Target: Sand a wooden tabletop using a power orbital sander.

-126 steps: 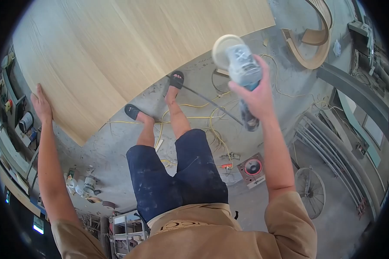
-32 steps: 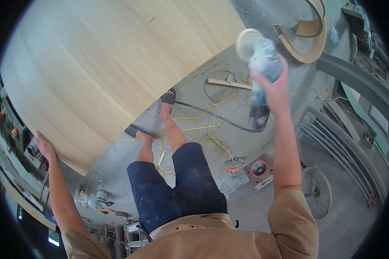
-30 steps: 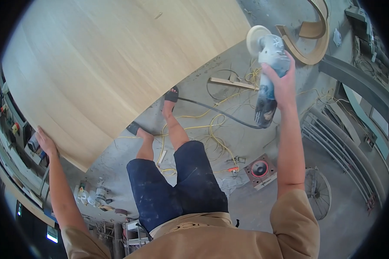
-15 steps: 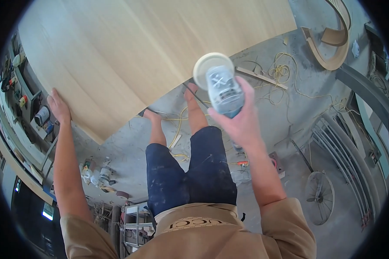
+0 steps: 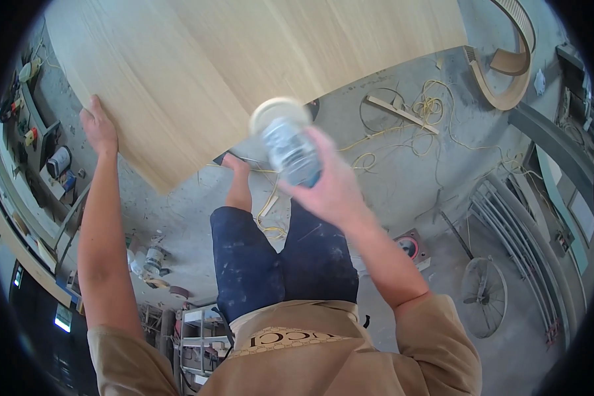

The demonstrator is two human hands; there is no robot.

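- Gripped in your right hand (image 5: 333, 188): a power sander (image 5: 285, 144), fingers wrapped round its grey-blue body, round pale pad turned up toward the camera, blurred.
- Your left hand (image 5: 99, 125) lies flat and open on the left edge of the wood panel (image 5: 244, 59), fingers spread, clasping nothing.
- Change from half a second ago: sander and right hand have swung left and lower, now over your knees just below the panel's near corner; left hand has stayed on the panel edge.
- Panel: large, pale, smooth sheet with fine straight grain.
- Floor (image 5: 402, 171): dusty grey concrete strewn with yellow cord (image 5: 429, 105) and a loose wood strip (image 5: 389, 111).
- Curved plywood piece (image 5: 508, 72), upper right.
- Square red-and-white box (image 5: 410, 245) beside your right forearm.
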